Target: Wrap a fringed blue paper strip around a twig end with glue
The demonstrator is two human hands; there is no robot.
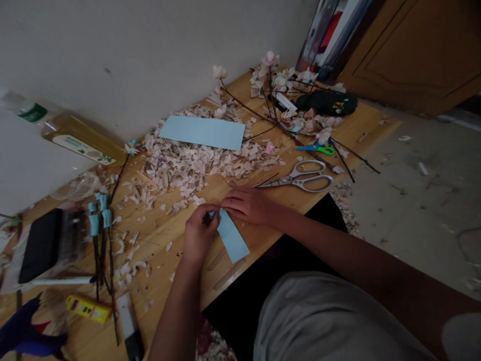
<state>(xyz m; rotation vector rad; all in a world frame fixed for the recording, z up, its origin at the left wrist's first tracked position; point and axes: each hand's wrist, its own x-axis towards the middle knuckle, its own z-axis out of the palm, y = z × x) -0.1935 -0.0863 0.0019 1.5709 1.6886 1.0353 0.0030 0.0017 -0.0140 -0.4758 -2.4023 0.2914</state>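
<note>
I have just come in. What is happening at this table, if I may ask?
A person is working on a blue strip at the edge of the table. The left hand pinches its far end; the fingertips of the right hand meet there too, though whether they also grasp it is hard to see. Beyond the right hand, the large scissors lie untouched. A larger blue sheet rests on a heap of petals, and blue-topped twigs lie to the left.
</note>
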